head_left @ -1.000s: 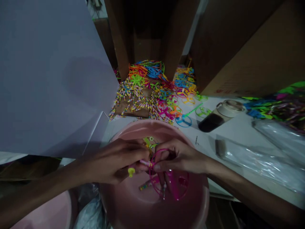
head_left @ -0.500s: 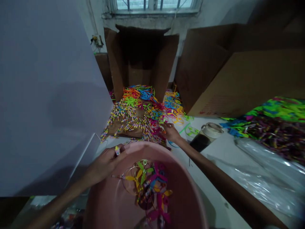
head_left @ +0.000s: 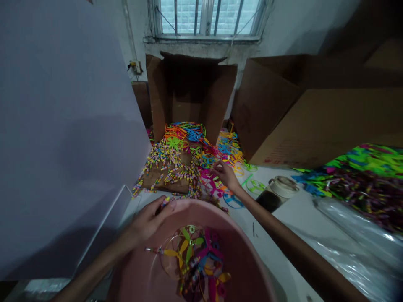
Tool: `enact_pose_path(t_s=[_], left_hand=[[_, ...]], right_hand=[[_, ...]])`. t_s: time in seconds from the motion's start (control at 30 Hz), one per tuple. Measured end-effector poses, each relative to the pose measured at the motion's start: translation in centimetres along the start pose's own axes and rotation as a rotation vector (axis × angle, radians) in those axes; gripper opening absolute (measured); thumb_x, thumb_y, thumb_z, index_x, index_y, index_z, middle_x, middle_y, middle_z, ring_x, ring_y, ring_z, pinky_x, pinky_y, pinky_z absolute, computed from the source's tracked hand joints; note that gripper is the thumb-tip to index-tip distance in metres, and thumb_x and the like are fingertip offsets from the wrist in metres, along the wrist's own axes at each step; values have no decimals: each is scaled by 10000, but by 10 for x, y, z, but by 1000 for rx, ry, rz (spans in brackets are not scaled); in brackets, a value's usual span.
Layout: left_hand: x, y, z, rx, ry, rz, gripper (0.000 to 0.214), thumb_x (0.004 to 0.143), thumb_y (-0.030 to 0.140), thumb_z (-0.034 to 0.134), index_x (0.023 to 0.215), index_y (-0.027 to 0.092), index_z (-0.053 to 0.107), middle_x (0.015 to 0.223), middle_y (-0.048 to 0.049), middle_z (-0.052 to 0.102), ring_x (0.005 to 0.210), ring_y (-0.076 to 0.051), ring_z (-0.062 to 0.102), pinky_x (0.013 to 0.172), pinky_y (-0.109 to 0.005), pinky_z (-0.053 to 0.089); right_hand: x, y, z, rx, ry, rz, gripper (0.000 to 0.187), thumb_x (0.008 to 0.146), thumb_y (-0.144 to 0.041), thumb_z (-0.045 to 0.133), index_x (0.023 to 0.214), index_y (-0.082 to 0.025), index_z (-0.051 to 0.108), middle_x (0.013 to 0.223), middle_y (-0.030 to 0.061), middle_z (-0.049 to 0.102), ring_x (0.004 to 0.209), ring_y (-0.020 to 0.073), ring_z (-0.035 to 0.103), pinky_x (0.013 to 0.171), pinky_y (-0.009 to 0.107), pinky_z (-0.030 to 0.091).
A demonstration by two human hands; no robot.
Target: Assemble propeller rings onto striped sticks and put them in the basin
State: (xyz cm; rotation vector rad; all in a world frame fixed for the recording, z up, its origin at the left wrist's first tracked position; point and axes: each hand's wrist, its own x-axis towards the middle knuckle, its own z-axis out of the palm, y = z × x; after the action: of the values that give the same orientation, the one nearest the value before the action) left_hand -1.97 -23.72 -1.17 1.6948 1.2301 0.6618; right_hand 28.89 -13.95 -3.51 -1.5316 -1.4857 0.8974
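My left hand (head_left: 151, 218) is closed on a small striped stick with a yellow tip (head_left: 166, 201), at the far left rim of a pink tub (head_left: 252, 247). In the tub lie several toy propellers (head_left: 189, 247) in yellow, green and pink, some fitted with striped sticks. My right hand (head_left: 226, 174) hovers over loose ringed propellers, its fingers loosely bent and apart, with nothing visible in them. Just below it lie a pink propeller (head_left: 211, 184) and a blue ringed propeller (head_left: 233, 199).
Many striped sticks (head_left: 170, 163) lie on cardboard beyond the tub. An open cardboard box (head_left: 189, 107) spills propellers behind them. To the right are a lidded jar (head_left: 278, 191), a large carton (head_left: 330, 130), clear plastic bags (head_left: 352, 226) and coloured parts (head_left: 362, 180). A pale panel (head_left: 72, 138) rises at left.
The view has tipped upward, showing more of the window. My right hand has shifted slightly farther out over the propellers. The stick in my left hand has turned from upright to slanted.
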Motion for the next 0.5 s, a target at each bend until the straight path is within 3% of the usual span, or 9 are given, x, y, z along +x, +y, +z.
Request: enact_pose_path(t_s=[0.1, 0.23, 0.37, 0.5], left_hand=[[5, 6, 4, -90, 15, -23, 498, 935, 650, 395, 946, 217, 642, 813, -16, 623, 779, -203, 565, 709, -286, 420], [3, 27, 14, -148, 42, 92, 401, 949, 584, 469, 1044, 221, 612, 878, -20, 657, 811, -198, 587, 725, -280, 421], [-6, 44, 28, -200, -44, 196, 311, 962, 490, 534, 1005, 193, 614, 943, -35, 666, 871, -189, 600, 771, -278, 445], [-10, 51, 31, -313, -46, 214, 314, 940, 475, 576, 879, 169, 615, 780, 2, 605, 696, -140, 534, 627, -239, 417]], right_hand=[[-30, -23, 1, 284, -21, 31, 408, 819, -582, 698, 968, -206, 644, 817, 26, 697, 703, 176, 663, 597, 316, 593], [-80, -49, 10, 562, -89, 133, 391, 661, -431, 875, 936, -191, 736, 820, 32, 702, 695, 156, 662, 558, 247, 560], [-119, -67, 22, 833, -38, 222, 343, 681, -345, 898, 980, -257, 756, 905, -11, 736, 777, 116, 688, 667, 201, 558], [-142, -76, 31, 984, -103, 277, 339, 686, -323, 905, 988, -271, 760, 903, -13, 768, 731, 146, 712, 676, 275, 574]])
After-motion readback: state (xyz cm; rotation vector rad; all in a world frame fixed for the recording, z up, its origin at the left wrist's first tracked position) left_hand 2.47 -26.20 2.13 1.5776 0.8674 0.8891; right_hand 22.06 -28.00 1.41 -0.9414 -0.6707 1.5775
